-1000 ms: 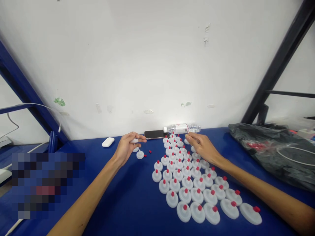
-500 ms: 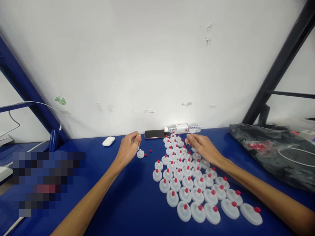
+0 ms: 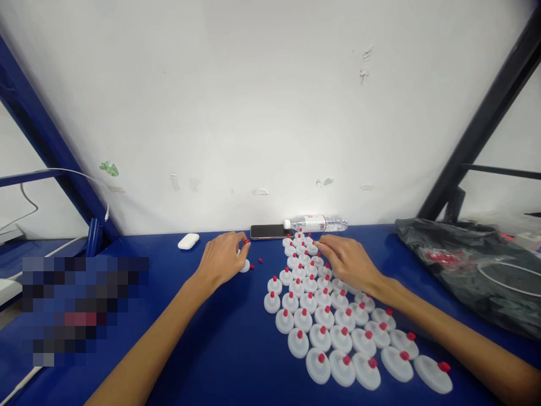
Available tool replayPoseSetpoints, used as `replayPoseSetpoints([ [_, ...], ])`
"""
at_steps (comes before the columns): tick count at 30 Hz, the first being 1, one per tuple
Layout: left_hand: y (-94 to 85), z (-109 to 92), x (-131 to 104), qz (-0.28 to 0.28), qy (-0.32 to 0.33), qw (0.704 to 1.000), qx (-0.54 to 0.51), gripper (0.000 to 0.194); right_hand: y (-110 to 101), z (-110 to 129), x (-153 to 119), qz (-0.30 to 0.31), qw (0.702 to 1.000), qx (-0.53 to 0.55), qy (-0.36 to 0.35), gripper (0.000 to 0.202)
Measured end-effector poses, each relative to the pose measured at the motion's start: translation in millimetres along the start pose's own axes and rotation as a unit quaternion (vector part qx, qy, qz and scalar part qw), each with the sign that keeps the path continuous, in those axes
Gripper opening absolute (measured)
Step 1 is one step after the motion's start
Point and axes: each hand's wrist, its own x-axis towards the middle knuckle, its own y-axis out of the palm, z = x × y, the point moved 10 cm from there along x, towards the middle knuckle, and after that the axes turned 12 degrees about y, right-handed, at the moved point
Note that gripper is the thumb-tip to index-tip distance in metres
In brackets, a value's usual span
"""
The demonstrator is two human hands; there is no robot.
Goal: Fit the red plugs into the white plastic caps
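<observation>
My left hand (image 3: 224, 258) is closed in a pinch, with a small red cap (image 3: 247, 241) between its fingertips. Just under it, partly covered, is a white cap piece (image 3: 244, 266) with no red tip on top. Two small red caps lie beside it, one of them a little to the right (image 3: 261, 260). My right hand (image 3: 350, 260) pinches at the far right part of a group of white round caps with red tips (image 3: 318, 365); a bit of red shows at its fingertips, where a tip meets the fingers.
A dark phone (image 3: 270, 232) and a clear bottle (image 3: 316, 223) lie by the wall. A white case (image 3: 188, 241) is at the left on the blue table (image 3: 228, 344). A black plastic bag (image 3: 465, 265) with red pieces lies at the right.
My left hand has come over the bare white piece and now shows a red cap in its pinch. My right hand has moved slightly left and down, onto the group.
</observation>
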Motion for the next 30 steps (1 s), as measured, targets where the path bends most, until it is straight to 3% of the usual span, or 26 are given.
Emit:
replayPoseSetpoints([
  [8,-1.7,-3.9,-3.5,0.016,0.027,0.999,0.041,0.03,25.5,62.4,29.6,0.087,0.991,-0.058,-0.089,0.041],
  [13,-6.4,-5.3,-4.1,0.004,0.031,0.999,0.04,0.029,40.3,88.3,39.7,0.154,0.975,-0.085,-0.138,0.041],
  [24,-12.8,-3.0,-5.7,-0.011,0.018,0.999,0.033,0.029,89.9,94.2,40.1,0.173,0.943,-0.229,-0.17,0.022],
  [30,-17.2,0.5,-7.0,-0.034,0.012,0.999,0.004,0.029,95.1,95.7,46.2,0.182,0.934,-0.252,-0.177,0.023],
])
